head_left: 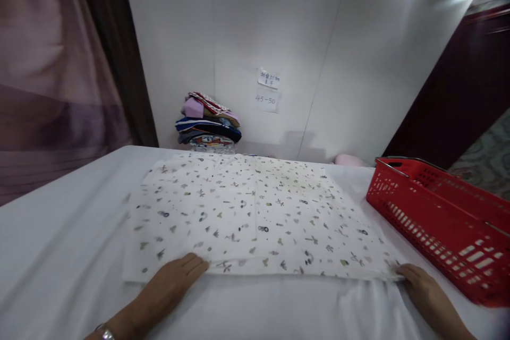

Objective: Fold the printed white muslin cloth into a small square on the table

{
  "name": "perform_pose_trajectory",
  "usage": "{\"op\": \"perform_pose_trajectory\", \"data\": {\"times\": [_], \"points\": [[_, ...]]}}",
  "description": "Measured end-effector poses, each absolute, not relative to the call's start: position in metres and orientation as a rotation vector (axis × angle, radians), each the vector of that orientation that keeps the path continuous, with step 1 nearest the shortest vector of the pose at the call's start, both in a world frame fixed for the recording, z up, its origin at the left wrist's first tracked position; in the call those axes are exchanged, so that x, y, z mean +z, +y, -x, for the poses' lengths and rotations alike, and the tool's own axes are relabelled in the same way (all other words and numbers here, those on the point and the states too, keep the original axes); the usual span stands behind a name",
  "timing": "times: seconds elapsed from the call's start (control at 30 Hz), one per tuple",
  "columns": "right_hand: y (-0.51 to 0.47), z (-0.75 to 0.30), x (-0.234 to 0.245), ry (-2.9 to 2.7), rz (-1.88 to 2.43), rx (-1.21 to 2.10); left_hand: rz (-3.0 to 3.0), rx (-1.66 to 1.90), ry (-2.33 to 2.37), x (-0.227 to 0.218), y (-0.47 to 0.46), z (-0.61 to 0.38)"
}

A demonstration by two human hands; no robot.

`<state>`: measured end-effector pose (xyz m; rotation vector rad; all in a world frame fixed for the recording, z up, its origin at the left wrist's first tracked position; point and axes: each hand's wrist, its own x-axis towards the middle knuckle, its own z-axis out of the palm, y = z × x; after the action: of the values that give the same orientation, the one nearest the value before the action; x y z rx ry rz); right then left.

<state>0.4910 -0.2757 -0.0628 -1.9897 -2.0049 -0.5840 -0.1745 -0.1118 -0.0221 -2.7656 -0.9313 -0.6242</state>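
A white cloth with small printed figures lies spread over the white-covered table, with a crease running down its middle. At its near edge, left of centre, my left hand has its fingers closed on the hem. My right hand pinches the cloth's near right corner. Between my hands the near edge runs almost straight and looks folded or doubled. My thumbs are mostly hidden from view.
A red plastic basket stands on the table's right side, close to my right hand. Folded fabrics are stacked at the back against a pale wall bearing handwritten paper labels. A pinkish curtain hangs at left.
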Motion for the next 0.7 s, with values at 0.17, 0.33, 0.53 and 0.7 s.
{"op": "perform_pose_trajectory", "data": {"times": [0.17, 0.33, 0.53, 0.7], "points": [[-0.261, -0.451, -0.065, -2.071, 2.039, -0.667, 2.769, -0.544, -0.972, -0.028, -0.119, 0.172], [-0.234, -0.350, -0.071, -2.243, 1.815, -0.618, 2.789, -0.469, -1.108, -0.028, -0.121, 0.168], [-0.197, -0.222, -0.050, -2.428, 1.392, -0.458, 2.956, -0.437, -1.254, -0.016, -0.118, 0.165], [-0.166, -0.122, -0.026, -2.546, 1.243, -0.348, 2.984, -0.466, -1.460, -0.007, -0.116, 0.161]]}}
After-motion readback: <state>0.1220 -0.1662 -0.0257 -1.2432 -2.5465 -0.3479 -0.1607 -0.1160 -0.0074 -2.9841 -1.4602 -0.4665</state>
